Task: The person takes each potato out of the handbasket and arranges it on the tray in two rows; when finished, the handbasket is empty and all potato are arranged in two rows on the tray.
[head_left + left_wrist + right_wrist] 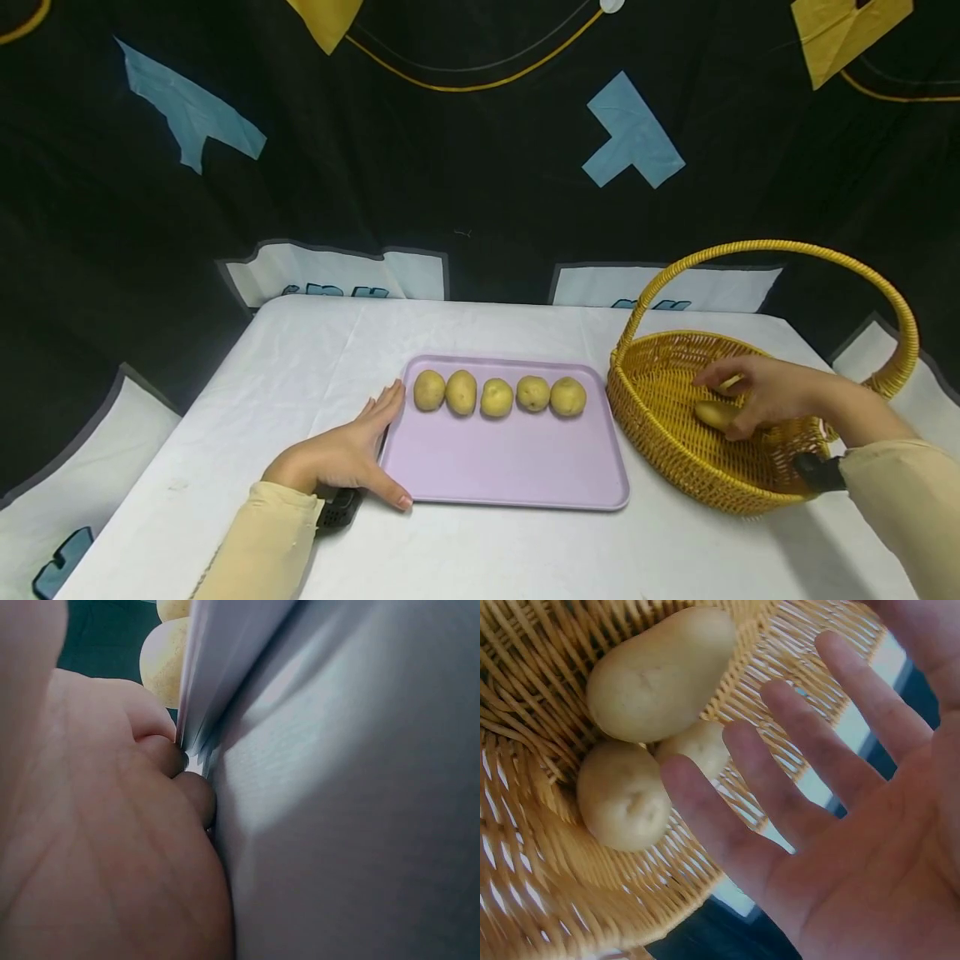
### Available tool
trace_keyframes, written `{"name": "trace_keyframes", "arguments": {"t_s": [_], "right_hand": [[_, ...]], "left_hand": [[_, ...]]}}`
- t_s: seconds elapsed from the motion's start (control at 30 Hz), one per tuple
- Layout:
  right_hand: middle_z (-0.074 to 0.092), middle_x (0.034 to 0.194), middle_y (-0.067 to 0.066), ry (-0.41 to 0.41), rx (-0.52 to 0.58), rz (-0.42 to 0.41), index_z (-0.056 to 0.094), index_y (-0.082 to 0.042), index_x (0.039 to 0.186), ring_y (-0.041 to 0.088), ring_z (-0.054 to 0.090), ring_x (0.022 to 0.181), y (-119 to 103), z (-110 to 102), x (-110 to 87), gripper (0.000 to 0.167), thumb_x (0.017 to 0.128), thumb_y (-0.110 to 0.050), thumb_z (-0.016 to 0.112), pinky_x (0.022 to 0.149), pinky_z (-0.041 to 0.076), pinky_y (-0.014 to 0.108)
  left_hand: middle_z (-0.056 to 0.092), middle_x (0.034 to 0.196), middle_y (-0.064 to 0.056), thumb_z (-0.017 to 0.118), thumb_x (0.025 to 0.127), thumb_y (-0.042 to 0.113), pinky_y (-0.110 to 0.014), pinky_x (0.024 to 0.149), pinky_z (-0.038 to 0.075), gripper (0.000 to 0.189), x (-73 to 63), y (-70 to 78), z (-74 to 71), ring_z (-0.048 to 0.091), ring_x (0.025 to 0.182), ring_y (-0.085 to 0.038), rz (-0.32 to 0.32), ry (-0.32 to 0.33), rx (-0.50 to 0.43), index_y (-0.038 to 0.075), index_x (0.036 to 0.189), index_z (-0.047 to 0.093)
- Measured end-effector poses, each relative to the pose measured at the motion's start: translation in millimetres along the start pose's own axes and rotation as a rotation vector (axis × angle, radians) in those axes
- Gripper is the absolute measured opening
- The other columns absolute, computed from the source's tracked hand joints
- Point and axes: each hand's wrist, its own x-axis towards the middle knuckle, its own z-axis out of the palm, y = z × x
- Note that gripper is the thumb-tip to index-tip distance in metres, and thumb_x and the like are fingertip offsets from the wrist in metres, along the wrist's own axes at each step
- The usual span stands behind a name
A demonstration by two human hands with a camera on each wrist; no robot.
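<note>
My R hand [776, 390] is down in the wicker basket [675, 458], fingers spread & nearly straight per wrist cam, no grip on anything. Basket spuds there: long potato [664, 675], round potato [624, 796], small potato [699, 748] part hidden. My L hand [348, 450] has fingers extended along the tray's [510, 467] L edge, thumb by near-L corner, nothing grasped. Row of five potatoes [497, 398] at tray's far side.

Risks, prob.: smooth curved skin could slip/roll out of a fingertip-only pinch; forearm's near the basket handle [780, 246], a snag could tip it; hard L push could start the row rolling.

Orient.: long potato's axis runs diag. in R wrist cam, lower L to upper R, slightly narrower end upper R. Tray's 2nd from L: axis approx. near-far.
</note>
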Motion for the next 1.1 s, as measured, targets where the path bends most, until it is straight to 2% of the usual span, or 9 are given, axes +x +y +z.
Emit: {"name": "trace_keyframes", "arguments": {"t_s": [0.1, 0.3, 0.4, 0.53, 0.63, 0.77, 0.87, 1.0, 1.1], "right_hand": [[0.044, 0.138, 0.028, -0.012, -0.002, 0.031, 0.055, 0.0, 0.136, 0.055, 0.043, 0.124, 3.7, 1.1, 4.3, 0.076, 0.069, -0.006, 0.089, 0.093, 0.053, 0.051], [0.051, 0.132, 0.027, -0.018, -0.047, 0.011, 0.057, 0.001, 0.133, 0.053, 0.046, 0.122, 11.5, 5.5, 9.7, 0.074, 0.068, -0.008, 0.091, 0.097, 0.048, 0.056], [0.056, 0.125, 0.022, -0.007, -0.082, -0.016, 0.06, 0.001, 0.127, 0.043, 0.052, 0.113, 14.4, 7.7, 11.8, 0.07, 0.065, -0.007, 0.091, 0.093, 0.048, 0.049], [0.057, 0.12, 0.015, -0.001, -0.093, 0.0, 0.065, -0.002, 0.121, 0.031, 0.05, 0.104, 14.7, 9.2, 14.0, 0.065, 0.062, -0.006, 0.092, 0.087, 0.046, 0.04], [0.055, 0.121, 0.018, -0.01, -0.068, 0.047, 0.065, -0.003, 0.122, 0.031, 0.049, 0.103, 13.0, 9.0, 14.9, 0.065, 0.062, -0.002, 0.091, 0.085, 0.048, 0.039], [0.049, 0.121, 0.023, -0.033, 0.008, 0.112, 0.061, -0.001, 0.126, 0.03, 0.052, 0.095, 10.6, 9.5, 15.8, 0.066, 0.066, 0.005, 0.087, 0.074, 0.055, 0.04], [0.047, 0.121, 0.025, -0.038, 0.042, 0.146, 0.059, -0.001, 0.128, 0.029, 0.053, 0.091, 9.5, 10.0, 16.1, 0.066, 0.068, 0.007, 0.085, 0.07, 0.057, 0.041], [0.046, 0.119, 0.024, -0.013, 0.002, 0.13, 0.06, -0.003, 0.127, 0.029, 0.052, 0.092, 10.0, 11.6, 17.0, 0.064, 0.069, 0.002, 0.085, 0.07, 0.056, 0.039], [0.045, 0.116, 0.023, 0.024, -0.023, 0.083, 0.059, -0.003, 0.127, 0.03, 0.052, 0.091, 10.7, 14.2, 19.2, 0.064, 0.069, -0.002, 0.087, 0.069, 0.056, 0.038]], "left_hand": [[-0.009, 0.166, -0.019, 0.098, 0.053, 0.048, -0.064, 0.116, 0.0, 0.154, 0.6, 0.0, 0.7, -0.011, 0.148, -0.047, -0.004, -0.002, 0.001, 0.002, 0.16, -0.003], [-0.009, 0.166, -0.017, 0.098, 0.052, 0.049, -0.062, 0.117, 0.0, 0.154, 1.4, 0.4, 1.6, -0.011, 0.148, -0.044, -0.006, -0.002, 0.015, 0.003, 0.161, -0.002], [-0.009, 0.166, -0.019, 0.098, 0.053, 0.049, -0.062, 0.117, 0.0, 0.155, 0.8, 0.7, 1.2, -0.011, 0.148, -0.046, 0.001, 0.001, 0.014, 0.002, 0.16, -0.002], [-0.009, 0.166, -0.019, 0.098, 0.052, 0.048, -0.063, 0.117, 0.0, 0.155, 0.1, 0.6, 0.8, -0.011, 0.148, -0.046, -0.001, 0.002, 0.009, 0.002, 0.16, -0.002], [-0.009, 0.166, -0.017, 0.098, 0.052, 0.048, -0.062, 0.117, 0.0, 0.155, 0.1, 0.8, 0.6, -0.011, 0.148, -0.045, -0.011, 0.003, 0.007, 0.003, 0.161, -0.002], [-0.009, 0.167, -0.017, 0.098, 0.052, 0.048, -0.063, 0.117, 0.0, 0.154, -0.4, 0.4, 0.2, -0.011, 0.148, -0.045, -0.011, 0.005, 0.003, 0.003, 0.161, -0.002], [-0.009, 0.166, -0.018, 0.098, 0.053, 0.048, -0.063, 0.117, 0.0, 0.154, -0.4, -0.1, 0.3, -0.011, 0.148, -0.046, -0.004, 0.004, 0.003, 0.003, 0.161, -0.002], [-0.009, 0.166, -0.017, 0.098, 0.053, 0.048, -0.061, 0.117, 0.0, 0.154, -0.1, -0.5, 0.8, -0.011, 0.148, -0.044, -0.001, 0.002, 0.007, 0.003, 0.161, -0.002], [-0.009, 0.166, -0.017, 0.098, 0.053, 0.049, -0.061, 0.117, 0.0, 0.154, -0.8, -0.4, 0.7, -0.011, 0.149, -0.044, -0.006, 0.002, 0.007, 0.004, 0.161, -0.002]]}}
